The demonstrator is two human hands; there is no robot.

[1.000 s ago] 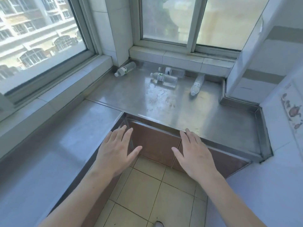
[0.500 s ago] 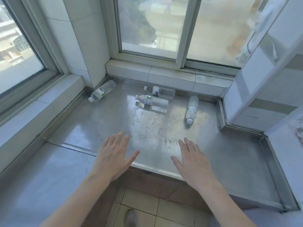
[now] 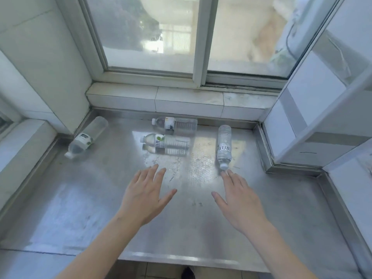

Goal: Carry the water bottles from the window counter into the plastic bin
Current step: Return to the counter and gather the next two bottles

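Head view.

Counter [image 3: 80, 208]: steel top below a window [image 3: 153, 33], tiled ledge [image 3: 187, 101] along the back edge.

Bottles, four, all clear plastic with white caps, all lying on their sides:
- Corner bottle [image 3: 85, 137]: far left, angled, cap toward the near left, beside the wall.
- Back bottle [image 3: 175, 124]: close to the ledge, cap pointing left.
- Middle bottle [image 3: 166, 140]: just in front of the back bottle, parallel to it, cap pointing left, green-leaf label; its reflection shows in the steel.
- Right bottle [image 3: 224, 147]: lengthwise, cap toward the viewer.

Left hand [image 3: 147, 195]: palm down over the counter, fingers spread, empty, short of the middle bottle.

Right hand [image 3: 239, 200]: palm down, fingers spread, empty; fingertips just beside the right bottle's cap, contact unclear.

Plastic bin: out of frame.
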